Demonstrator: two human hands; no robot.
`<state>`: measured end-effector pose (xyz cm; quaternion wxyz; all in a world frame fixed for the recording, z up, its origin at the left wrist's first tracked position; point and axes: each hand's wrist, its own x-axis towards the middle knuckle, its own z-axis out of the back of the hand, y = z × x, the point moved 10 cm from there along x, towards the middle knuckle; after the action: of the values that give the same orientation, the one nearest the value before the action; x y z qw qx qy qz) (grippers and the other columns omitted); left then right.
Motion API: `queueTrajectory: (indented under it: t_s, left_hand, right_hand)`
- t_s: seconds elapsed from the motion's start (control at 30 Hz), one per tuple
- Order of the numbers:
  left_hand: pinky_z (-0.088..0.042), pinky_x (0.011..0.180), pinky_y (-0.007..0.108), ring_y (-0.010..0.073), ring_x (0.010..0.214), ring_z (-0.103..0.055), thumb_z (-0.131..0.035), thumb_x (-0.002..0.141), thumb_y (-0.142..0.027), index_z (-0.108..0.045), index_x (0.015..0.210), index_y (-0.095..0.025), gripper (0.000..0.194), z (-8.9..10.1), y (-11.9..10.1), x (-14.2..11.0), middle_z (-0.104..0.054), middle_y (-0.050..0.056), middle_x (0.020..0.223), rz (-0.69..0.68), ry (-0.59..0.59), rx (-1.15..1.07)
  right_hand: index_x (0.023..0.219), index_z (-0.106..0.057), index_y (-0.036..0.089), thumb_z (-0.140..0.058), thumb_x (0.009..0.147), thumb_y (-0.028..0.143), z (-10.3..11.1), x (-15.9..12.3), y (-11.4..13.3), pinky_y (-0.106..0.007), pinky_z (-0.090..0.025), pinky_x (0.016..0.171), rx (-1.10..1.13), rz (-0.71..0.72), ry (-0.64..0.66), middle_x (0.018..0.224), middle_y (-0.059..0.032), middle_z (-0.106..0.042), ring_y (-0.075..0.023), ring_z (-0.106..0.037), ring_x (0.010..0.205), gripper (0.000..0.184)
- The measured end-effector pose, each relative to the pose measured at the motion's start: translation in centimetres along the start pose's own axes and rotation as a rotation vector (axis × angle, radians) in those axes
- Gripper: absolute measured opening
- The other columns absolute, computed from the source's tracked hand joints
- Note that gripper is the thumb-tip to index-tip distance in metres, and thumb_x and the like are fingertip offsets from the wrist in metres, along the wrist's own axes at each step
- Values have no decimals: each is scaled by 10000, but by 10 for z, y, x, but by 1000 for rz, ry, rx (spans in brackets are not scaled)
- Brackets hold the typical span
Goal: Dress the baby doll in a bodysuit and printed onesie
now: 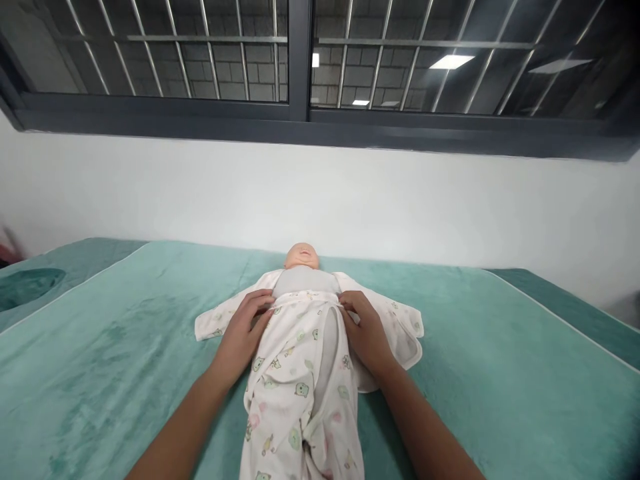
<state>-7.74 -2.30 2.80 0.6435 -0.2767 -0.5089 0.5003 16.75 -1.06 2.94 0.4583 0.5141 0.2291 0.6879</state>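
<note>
A baby doll [302, 255] lies on its back, its head toward the wall. White printed baby pants [287, 387] cover its lower body, their waistband drawn up over its grey torso [306, 279]. At the left edge of the waistband, my left hand [251, 325] is closed with thumb and fingers on the cloth. My right hand [364, 327] pinches the waistband's other side. Beneath the doll, a matching baby top [400, 320] is spread open, with its sleeves out to both sides. Grey shows through a gap down the front of the pants.
A green plush cover [125, 347] lies under the doll, with a round hollow [30, 287] at the far left. Behind it stands a white wall [250, 193]. Above that is a dark-framed window [299, 60] with metal bars.
</note>
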Motion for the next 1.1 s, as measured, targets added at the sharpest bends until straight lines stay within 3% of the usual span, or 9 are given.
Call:
queueTrajectory:
  t_s: [0.1, 0.23, 0.4, 0.6, 0.77, 0.9, 1.1]
  left_hand:
    - [-353, 1014, 333, 232, 1148, -526, -494, 887, -395, -638, 1024, -263, 239, -10, -14, 13, -609, 49, 1199, -105, 102, 165]
    - [-405, 810, 328, 239, 943, -591, -429, 911, -433, -605, 1061, -268, 285, -26, -28, 30, -642, 53, 1061, -139, 177, 529]
    - [-346, 656, 302, 221, 714, -590, -282, 958, -400, -573, 959, -229, 337, -44, -34, 44, -650, 78, 862, -108, 223, 810]
    - [-307, 611, 280, 241, 656, -580, -235, 961, -452, -534, 1039, -241, 374, -30, -11, 60, -625, 49, 686, 20, 116, 673]
    - [-314, 611, 263, 195, 662, -548, -435, 879, -426, -544, 757, -229, 256, -20, 16, 63, -612, 9, 685, 113, 50, 397]
    - [-326, 623, 273, 186, 664, -531, -454, 853, -390, -532, 758, -235, 197, -19, 30, 58, -613, -4, 690, 162, 61, 351]
    - [-359, 661, 274, 175, 714, -534, -424, 848, -332, -514, 770, -225, 160, -21, 24, 47, -609, -10, 737, 137, 200, 267]
  right_hand:
    - [961, -618, 256, -442, 916, 295, -5, 4, 9, -392, -419, 952, -82, 101, 31, 1083, -69, -627, -233, -551, 1058, 186]
    - [1121, -618, 283, -400, 951, 334, -15, 15, 12, -417, -383, 998, -156, 153, 80, 1205, -60, -622, -246, -531, 1139, 281]
    - [939, -644, 266, -352, 969, 379, -33, 37, 18, -327, -402, 780, -402, 198, 261, 912, -46, -681, -214, -582, 860, 315]
    - [785, -578, 256, -410, 935, 368, -44, 76, 14, -281, -277, 599, -534, 114, 273, 665, -6, -610, -172, -494, 615, 253]
    - [677, -472, 223, -436, 898, 395, -58, 81, -10, -267, -281, 583, -368, -47, 307, 662, 14, -560, -158, -476, 624, 283]
    - [751, -502, 231, -557, 810, 461, -42, 71, -29, -262, -339, 607, -155, -174, 131, 668, 41, -514, -153, -468, 647, 244]
    - [707, -504, 224, -545, 815, 451, -31, 58, -32, -270, -339, 633, -74, -227, 63, 639, 45, -477, -146, -429, 646, 254]
